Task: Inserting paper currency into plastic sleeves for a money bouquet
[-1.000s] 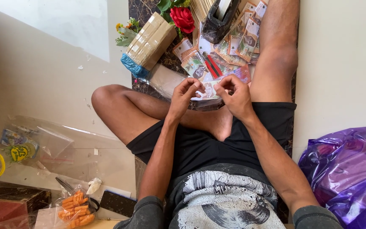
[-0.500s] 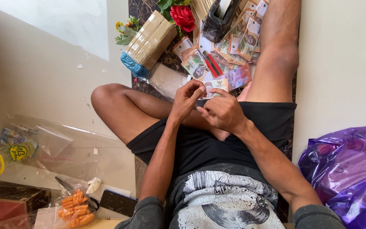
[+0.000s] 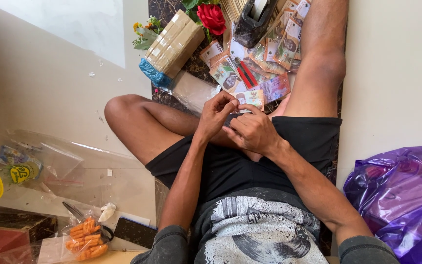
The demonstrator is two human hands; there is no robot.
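Fingertips of the left hand [image 3: 217, 113] and right hand [image 3: 252, 131] pinch together on a small folded banknote [image 3: 251, 98], held over the lap just in front of the spread of money. Half a second ago the right hand was a little higher and flatter over the note; now it has dropped slightly toward the body and its knuckles have curled, while the left hand has stayed in almost the same place.

Going down in size: a purple plastic bag [image 3: 400, 195], glossy and crumpled, bulges at the right edge. Crinkled clear plastic sheeting [image 3: 59, 166] lies on the pale floor to the left. Beyond the knee rests a long brown cardboard box [image 3: 173, 43], blue-wrapped at one end, and beside it a clear flat sleeve [image 3: 191, 90]. Loose paper banknotes [image 3: 274, 46], matt and overlapping, fan out on the dark marbled slab [image 3: 158, 12], with a black tape dispenser [image 3: 254, 22] on top of them. A red artificial rose [image 3: 212, 17] sits near the box. Red-handled pliers [image 3: 245, 74] lie on the notes. Orange snacks in a clear bag [image 3: 85, 239] sit at lower left.
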